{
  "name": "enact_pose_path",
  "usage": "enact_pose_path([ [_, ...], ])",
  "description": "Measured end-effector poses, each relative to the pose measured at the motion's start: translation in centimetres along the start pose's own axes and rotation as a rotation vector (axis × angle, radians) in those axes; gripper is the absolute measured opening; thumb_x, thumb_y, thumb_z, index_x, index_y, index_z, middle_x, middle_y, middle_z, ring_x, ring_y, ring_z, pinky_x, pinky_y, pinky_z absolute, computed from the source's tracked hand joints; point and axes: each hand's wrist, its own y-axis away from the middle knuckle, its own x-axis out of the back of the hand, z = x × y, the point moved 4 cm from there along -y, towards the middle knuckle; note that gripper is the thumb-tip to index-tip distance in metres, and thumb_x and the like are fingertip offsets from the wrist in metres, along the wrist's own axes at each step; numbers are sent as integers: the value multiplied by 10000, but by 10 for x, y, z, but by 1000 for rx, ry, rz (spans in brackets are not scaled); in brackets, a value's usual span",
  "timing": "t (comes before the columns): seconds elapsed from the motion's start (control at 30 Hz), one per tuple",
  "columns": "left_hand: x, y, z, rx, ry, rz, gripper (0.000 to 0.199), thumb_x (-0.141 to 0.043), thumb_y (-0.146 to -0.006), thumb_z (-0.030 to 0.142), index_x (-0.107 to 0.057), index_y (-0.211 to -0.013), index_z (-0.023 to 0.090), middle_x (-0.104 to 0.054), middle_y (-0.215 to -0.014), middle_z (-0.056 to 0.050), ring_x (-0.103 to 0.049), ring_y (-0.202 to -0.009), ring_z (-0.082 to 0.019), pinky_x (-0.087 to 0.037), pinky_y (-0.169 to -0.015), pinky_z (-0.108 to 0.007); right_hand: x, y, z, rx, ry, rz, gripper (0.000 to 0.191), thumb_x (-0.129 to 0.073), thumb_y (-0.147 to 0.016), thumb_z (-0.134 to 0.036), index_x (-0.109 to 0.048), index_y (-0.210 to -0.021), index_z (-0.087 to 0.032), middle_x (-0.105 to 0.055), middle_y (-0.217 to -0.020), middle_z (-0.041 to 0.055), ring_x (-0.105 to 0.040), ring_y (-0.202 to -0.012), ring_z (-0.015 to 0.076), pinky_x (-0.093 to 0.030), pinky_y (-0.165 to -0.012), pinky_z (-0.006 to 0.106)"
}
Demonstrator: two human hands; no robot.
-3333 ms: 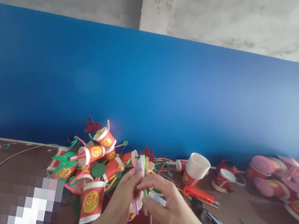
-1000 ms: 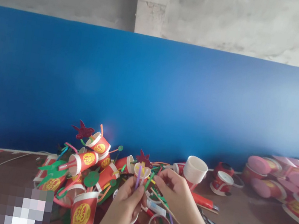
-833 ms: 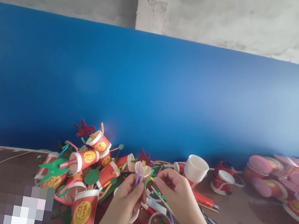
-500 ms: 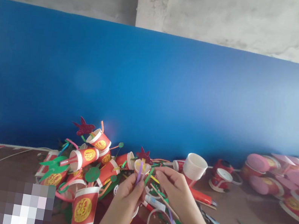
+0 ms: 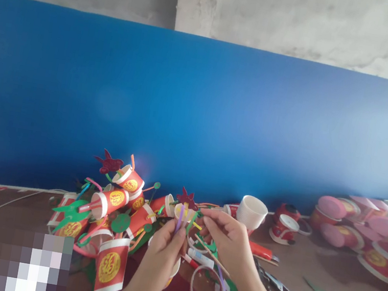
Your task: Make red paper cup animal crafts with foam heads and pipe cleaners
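The left hand point(image 5: 160, 259) grips 1 purple straw point(image 5: 180, 218), whose upper end rises above the hold — 1 green straw point(image 5: 192, 223) slants up beside that grip, its tip pinched by the right hand point(image 5: 226, 236).

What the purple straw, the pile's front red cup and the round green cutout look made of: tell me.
Purple straw: probably plastic, smooth, judging by its slim, evenly coloured length.
Front red cup: likely paper, smooth, given its printed yellow emblem and white edges.
Round green cutout: matte, flat-coloured; paper, felt or foam, cannot tell which.
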Motion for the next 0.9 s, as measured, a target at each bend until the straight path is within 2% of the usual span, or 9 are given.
enact_pose_path([
  [0.13,0,-1,-4,-15,1,-14,430,-682,-687,565,-502,-660,175,-439,-546,56,-342,-492,-66,-271,-481,-192,-1,-1,-4,9,45,10,344,-591,-789,-482,-666,-784,-146,-569,-553,6,-476,-502,120,-385,-469,241],
  [0.23,1,-2,-9,-2,-31,-31,391,-637,-742,548,-524,-713,175,-437,-554,60,-309,-467,-60,-239,-454,-193,-3,1,-9,6,91,-40,433,-537,-819,-534,-590,-613,-156,-503,-511,-13,-398,-490,101,-327,-457,235],
  [0.47,-1,0,-14,-22,-83,-98,358,-609,-780,516,-533,-751,168,-446,-569,54,-326,-487,-60,-218,-457,-191,-10,6,-11,-72,-1,-144,359,-631,-765,-488,-680,-762,-132,-493,-588,-17,-362,-533,95,-283,-490,237],
  [0.67,-6,4,-15,9,-153,-136,305,-542,-831,472,-539,-791,170,-544,-575,33,-345,-426,-58,-205,-432,-205,-12,8,-16,-127,-107,-183,325,-682,-720,-459,-672,-701,-134,-477,-578,-27,-346,-533,84,-267,-498,235],
  [0.9,-8,4,-15,13,-135,-185,369,-561,-810,530,-540,-748,167,-572,-575,15,-406,-443,-75,-244,-451,-220,-12,8,-14,-120,-128,-198,346,-686,-718,-462,-619,-628,-135,-425,-538,-45,-324,-505,75,-241,-477,233],
])
